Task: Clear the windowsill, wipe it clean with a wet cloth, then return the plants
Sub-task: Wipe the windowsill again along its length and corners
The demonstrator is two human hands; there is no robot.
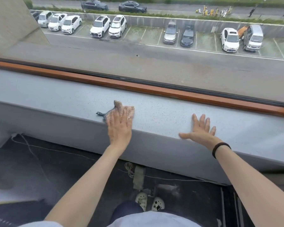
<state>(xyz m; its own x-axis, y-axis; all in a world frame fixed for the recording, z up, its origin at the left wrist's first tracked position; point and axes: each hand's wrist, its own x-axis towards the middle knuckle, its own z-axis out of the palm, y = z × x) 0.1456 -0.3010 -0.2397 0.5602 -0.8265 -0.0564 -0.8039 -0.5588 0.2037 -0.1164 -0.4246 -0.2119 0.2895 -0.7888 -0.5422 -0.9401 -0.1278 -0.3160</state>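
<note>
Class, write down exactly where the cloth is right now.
In the head view, the cloth lies left of centre on the windowsill, near its front edge, under the left hand; the right hand rests further right.

wrist: black band (pixel 220 149), right | forearms (pixel 92 177): bare | feet: white perforated clogs (pixel 150 203) | trousers (pixel 128 208): dark blue | top (pixel 154 220): pale

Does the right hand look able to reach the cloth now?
Probably yes: the right hand lies flat on the windowsill, nothing standing between it and the cloth, though the left hand covers much of it.
</note>
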